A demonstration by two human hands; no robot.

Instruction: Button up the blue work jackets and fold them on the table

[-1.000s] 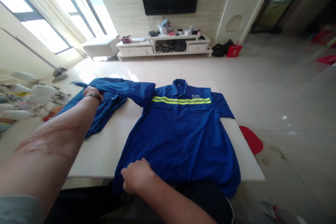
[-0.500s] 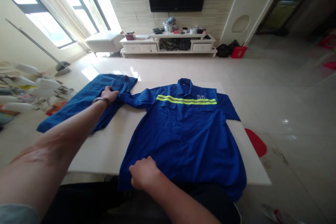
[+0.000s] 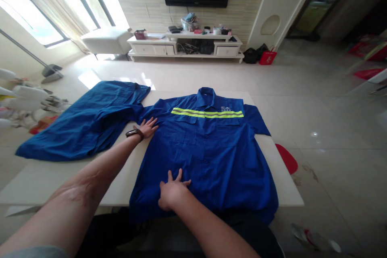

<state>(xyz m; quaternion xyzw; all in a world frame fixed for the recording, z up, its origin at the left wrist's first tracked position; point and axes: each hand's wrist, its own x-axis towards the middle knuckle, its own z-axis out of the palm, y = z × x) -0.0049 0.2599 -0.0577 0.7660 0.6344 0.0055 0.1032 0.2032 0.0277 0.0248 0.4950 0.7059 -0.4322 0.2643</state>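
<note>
A blue work shirt [image 3: 208, 145] with a yellow and grey reflective stripe lies spread front up, its collar away from me and its hem hanging over the near table edge. My left hand [image 3: 148, 127], with a watch on the wrist, rests with fingers spread at the shirt's left side, just below the sleeve. Lower down, my right hand [image 3: 175, 191] lies on the front of the shirt near the hem, fingers apart. The left sleeve reaches over to another blue garment [image 3: 75, 121], which lies folded at the left of the table.
Both garments lie on a white table [image 3: 121, 185]. Beyond it stand a low white TV cabinet [image 3: 154, 50] and a white bench [image 3: 105, 42]. A red bag [image 3: 267, 57] sits on the floor. Spools of thread [image 3: 30, 92] are at the left.
My left hand has let go of the sleeve and moved right to the shirt's side. My right hand has opened from a closed shape and moved slightly right. The view has shifted.
</note>
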